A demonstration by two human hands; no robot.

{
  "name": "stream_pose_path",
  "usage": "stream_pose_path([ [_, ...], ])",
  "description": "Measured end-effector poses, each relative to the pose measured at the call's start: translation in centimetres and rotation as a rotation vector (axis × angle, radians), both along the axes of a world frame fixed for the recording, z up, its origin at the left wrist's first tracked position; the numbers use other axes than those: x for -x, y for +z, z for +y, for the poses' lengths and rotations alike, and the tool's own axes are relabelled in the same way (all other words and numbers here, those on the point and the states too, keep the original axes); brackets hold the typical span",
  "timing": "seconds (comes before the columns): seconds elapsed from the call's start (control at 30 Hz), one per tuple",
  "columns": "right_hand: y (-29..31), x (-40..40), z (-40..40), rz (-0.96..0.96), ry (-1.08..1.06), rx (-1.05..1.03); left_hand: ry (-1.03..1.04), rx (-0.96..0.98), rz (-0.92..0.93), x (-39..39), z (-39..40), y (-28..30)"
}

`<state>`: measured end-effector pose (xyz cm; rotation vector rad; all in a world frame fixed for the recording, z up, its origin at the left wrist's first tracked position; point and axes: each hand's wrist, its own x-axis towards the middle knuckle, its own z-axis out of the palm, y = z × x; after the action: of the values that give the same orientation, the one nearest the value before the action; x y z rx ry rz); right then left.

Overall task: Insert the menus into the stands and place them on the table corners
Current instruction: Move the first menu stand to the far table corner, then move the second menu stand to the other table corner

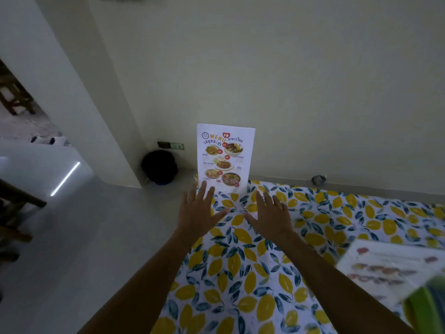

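Observation:
A menu (225,156) with food photos stands upright in a clear stand at the far left corner of the table (243,273), which wears a lemon-print cloth. My left hand (198,210) hovers just in front of the stand's left side, fingers spread, holding nothing. My right hand (271,214) is spread the same way on the right side, a little short of the stand. Another menu in a stand (390,268) shows blurred at the right edge, close to the camera.
A pale wall runs right behind the table. A black bag (159,167) sits on the floor in the corner left of the table. Dark wooden furniture (14,208) stands at the far left. A green object (426,307) lies at the lower right.

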<state>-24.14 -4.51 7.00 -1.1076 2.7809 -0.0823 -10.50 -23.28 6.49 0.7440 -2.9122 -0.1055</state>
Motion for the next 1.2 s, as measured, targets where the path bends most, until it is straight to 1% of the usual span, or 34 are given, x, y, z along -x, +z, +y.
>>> stream_pose_path([
  [0.13, 1.5, -3.8, 3.2, -0.018, 0.045, 0.013, 0.01, 0.048, -0.017, -3.2, 4.4, 1.4],
  [0.27, 2.7, -8.2, 7.9, -0.022, 0.068, 0.075, 0.009, 0.059, 0.018, -6.8, 9.7, 2.2],
  [0.43, 3.4, -13.5, 15.9, 0.036, 0.057, 0.136, -0.018, 0.065, 0.002, -10.4, 17.7, 2.5],
  [0.57, 3.5, -15.7, 23.8, 0.04, 0.005, 0.077, -0.069, 0.057, -0.032, -11.8, 24.4, 2.6],
  [0.73, 3.3, -15.8, 33.0, 0.006, -0.106, 0.024, -0.126, 0.018, -0.023, -11.4, 30.8, 2.2],
  [0.9, 3.0, -14.6, 39.7, 0.02, -0.182, -0.019, -0.208, 0.024, -0.036, -9.4, 35.1, 2.3],
  [1.03, 2.5, -12.8, 42.2, -0.007, -0.229, -0.021, -0.245, 0.01, -0.053, -7.7, 36.8, 1.5],
  [1.13, 1.6, -11.2, 42.8, -0.01, -0.251, -0.025, -0.23, -0.029, -0.067, -6.2, 36.8, 0.2],
  [1.2, 1.0, -9.7, 42.9, -0.007, -0.258, -0.033, -0.22, -0.017, -0.09, -5.1, 36.5, -0.6],
])
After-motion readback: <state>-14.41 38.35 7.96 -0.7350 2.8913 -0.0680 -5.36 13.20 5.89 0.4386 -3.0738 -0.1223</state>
